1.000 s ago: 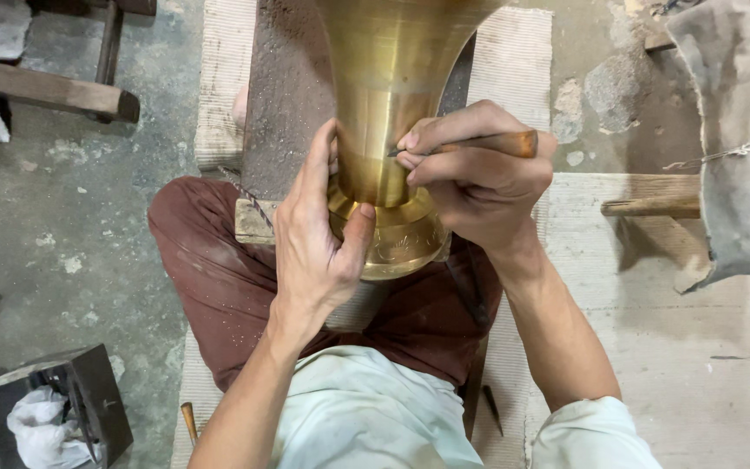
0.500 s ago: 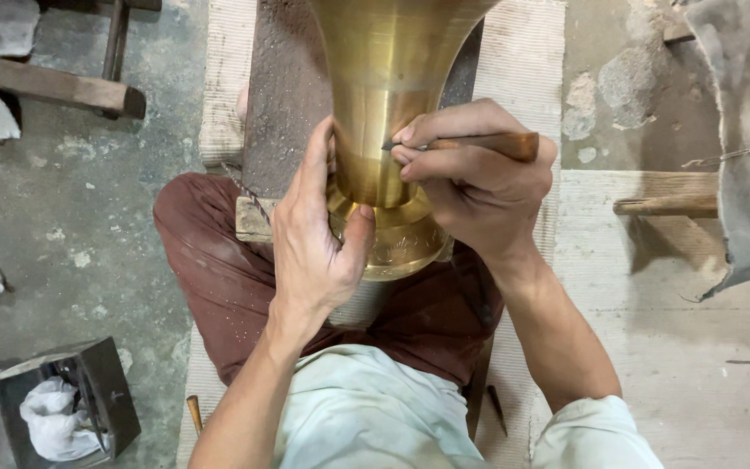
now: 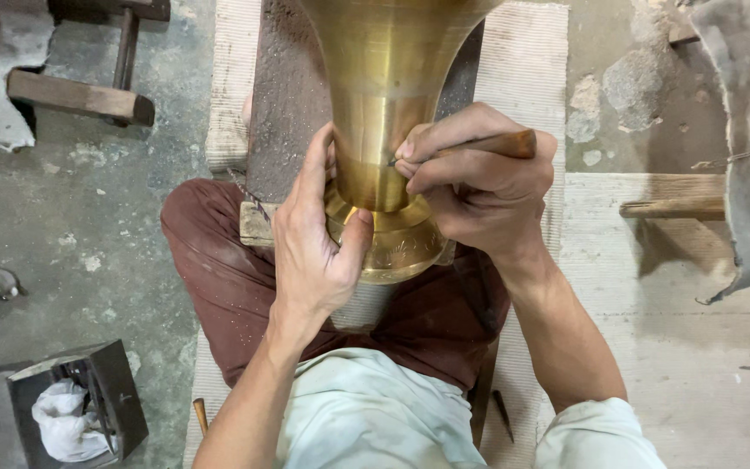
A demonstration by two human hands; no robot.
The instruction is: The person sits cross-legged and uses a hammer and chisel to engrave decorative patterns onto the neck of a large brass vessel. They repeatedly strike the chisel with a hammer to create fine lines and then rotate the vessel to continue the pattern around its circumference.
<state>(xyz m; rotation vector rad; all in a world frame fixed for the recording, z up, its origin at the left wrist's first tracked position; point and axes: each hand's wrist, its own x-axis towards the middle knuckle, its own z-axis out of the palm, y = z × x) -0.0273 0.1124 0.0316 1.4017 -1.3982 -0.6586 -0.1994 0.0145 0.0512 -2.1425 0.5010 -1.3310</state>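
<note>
While one brass vase (image 3: 385,104) lies across the lap, I count two hands on it: the left hand (image 3: 316,243) wraps its narrow neck, and the right hand (image 3: 479,187) clenches one wooden-handled tool (image 3: 488,144) against the metal. One dark box (image 3: 88,404) holding white cloth sits lower left. Since half a second ago, both grips are unchanged.

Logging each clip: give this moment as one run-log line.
left hand: steadies brass vase at neck | right hand: grips wooden-handled engraving tool, tip on neck | vase foot on lap
</note>
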